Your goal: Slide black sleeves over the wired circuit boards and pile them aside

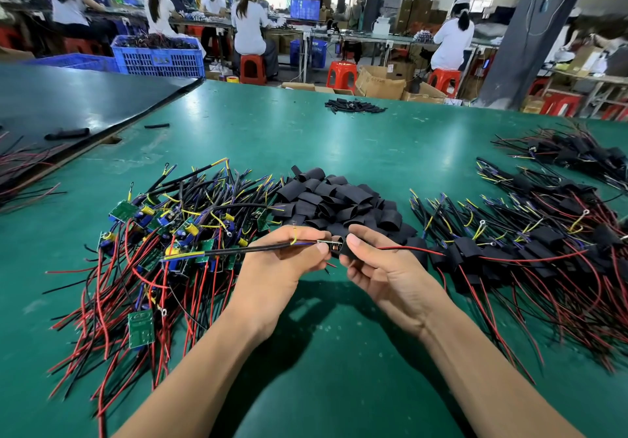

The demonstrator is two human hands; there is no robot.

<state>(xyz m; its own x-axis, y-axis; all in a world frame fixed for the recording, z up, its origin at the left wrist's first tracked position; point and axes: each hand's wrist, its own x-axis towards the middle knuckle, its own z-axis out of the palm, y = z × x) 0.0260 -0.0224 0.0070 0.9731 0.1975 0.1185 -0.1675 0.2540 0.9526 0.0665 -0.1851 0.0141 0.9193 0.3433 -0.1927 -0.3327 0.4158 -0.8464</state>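
Note:
My left hand (285, 261) pinches a wired circuit board (331, 244) by its black cable end, over the green table. My right hand (380, 264) grips a black sleeve (345, 249) that sits partly over the board's right end; red wires trail out of it to the right. A heap of bare boards with red, black and yellow wires (163, 247) lies to the left. Loose black sleeves (336, 204) are piled just beyond my hands. Sleeved boards (530, 254) lie heaped on the right.
A second heap of sleeved boards (571, 155) lies at the far right. A small pile of black sleeves (353, 105) sits far back on the green table (306, 138). A dark board (68, 97) covers the left corner. Seated workers and blue crates (156, 55) fill the background.

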